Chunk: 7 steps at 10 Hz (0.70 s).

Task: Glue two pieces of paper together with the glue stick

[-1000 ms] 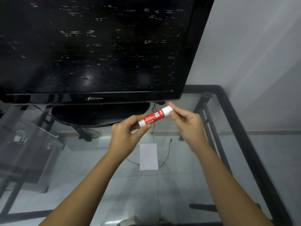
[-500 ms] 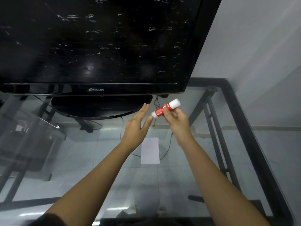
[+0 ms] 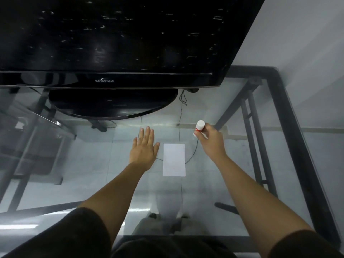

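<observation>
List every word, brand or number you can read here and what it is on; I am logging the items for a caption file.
"SAMSUNG": on the lower bezel of the television.
Glue stick in the right hand: red label band, its print too small and mostly hidden to read.
Paper on the glass table: blank, no text visible.
</observation>
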Each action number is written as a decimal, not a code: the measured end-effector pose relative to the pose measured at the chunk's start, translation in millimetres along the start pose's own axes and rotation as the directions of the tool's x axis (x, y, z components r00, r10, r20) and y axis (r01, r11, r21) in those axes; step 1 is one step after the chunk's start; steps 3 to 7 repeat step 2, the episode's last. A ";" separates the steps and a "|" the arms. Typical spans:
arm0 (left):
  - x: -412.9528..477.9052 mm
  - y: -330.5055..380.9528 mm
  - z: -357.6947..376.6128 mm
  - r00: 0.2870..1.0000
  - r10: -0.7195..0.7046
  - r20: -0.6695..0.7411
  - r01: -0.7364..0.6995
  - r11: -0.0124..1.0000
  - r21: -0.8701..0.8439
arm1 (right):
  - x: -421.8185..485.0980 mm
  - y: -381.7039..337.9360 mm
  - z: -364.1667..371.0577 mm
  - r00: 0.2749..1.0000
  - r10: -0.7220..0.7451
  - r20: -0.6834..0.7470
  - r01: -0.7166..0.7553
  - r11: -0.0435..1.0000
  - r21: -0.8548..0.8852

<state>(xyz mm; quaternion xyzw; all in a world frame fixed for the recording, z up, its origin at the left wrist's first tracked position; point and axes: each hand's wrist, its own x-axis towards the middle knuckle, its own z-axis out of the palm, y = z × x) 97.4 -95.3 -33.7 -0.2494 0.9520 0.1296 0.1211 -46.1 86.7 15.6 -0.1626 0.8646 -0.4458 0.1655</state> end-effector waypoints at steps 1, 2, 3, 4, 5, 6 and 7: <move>-3.0 -1.2 4.9 1.000 0.012 0.007 -0.012 1.000 0.003 | -3.1 6.2 3.6 1.000 0.016 -0.008 -0.016 1.000 0.000; -1.0 -1.2 5.9 1.000 0.012 -0.007 -0.012 1.000 -0.004 | 0.2 10.6 3.5 1.000 0.016 0.023 -0.016 1.000 -0.017; -1.0 -1.2 5.9 1.000 0.012 -0.007 -0.012 1.000 -0.004 | 0.2 10.6 3.5 1.000 0.016 0.023 -0.016 1.000 -0.017; -1.0 -1.2 5.9 1.000 0.012 -0.007 -0.012 1.000 -0.004 | 0.2 10.6 3.5 1.000 0.016 0.023 -0.016 1.000 -0.017; -1.0 -1.2 5.9 1.000 0.012 -0.007 -0.012 1.000 -0.004 | 0.2 10.6 3.5 1.000 0.016 0.023 -0.016 1.000 -0.017; -1.0 -1.2 5.9 1.000 0.012 -0.007 -0.012 1.000 -0.004 | 0.2 10.6 3.5 1.000 0.016 0.023 -0.016 1.000 -0.017; -1.0 -1.2 5.9 1.000 0.012 -0.007 -0.012 1.000 -0.004 | 0.2 10.6 3.5 1.000 0.016 0.023 -0.016 1.000 -0.017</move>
